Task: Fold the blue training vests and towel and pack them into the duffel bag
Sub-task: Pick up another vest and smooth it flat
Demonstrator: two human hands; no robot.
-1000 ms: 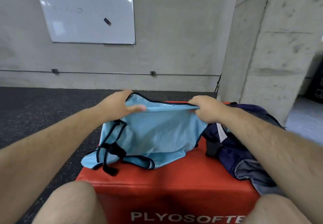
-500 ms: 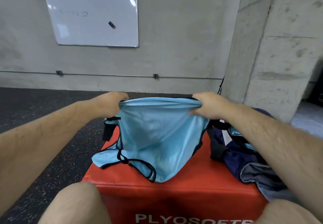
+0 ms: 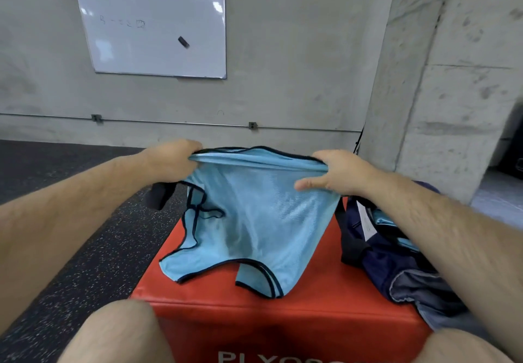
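A light blue mesh training vest point(image 3: 254, 215) with dark trim hangs stretched between both hands above a red foam plyo box point(image 3: 271, 317). My left hand point(image 3: 172, 159) grips its upper left edge and my right hand point(image 3: 336, 173) grips its upper right edge. The vest's lower ends lie on the box top. A navy duffel bag point(image 3: 376, 255) sits open at the right side of the box, under my right forearm, with more light blue fabric point(image 3: 387, 221) showing inside it. A grey cloth point(image 3: 424, 292) lies at the bag's near end.
Dark speckled rubber floor point(image 3: 85, 249) lies left of the box. A concrete wall with a whiteboard point(image 3: 152, 20) stands behind and a concrete pillar point(image 3: 441, 79) at the right. My bare knees point(image 3: 119, 331) are against the box's near side.
Both hands have lifted the vest's top edge higher and pulled it wider, so the vest hangs longer and flatter over the box.
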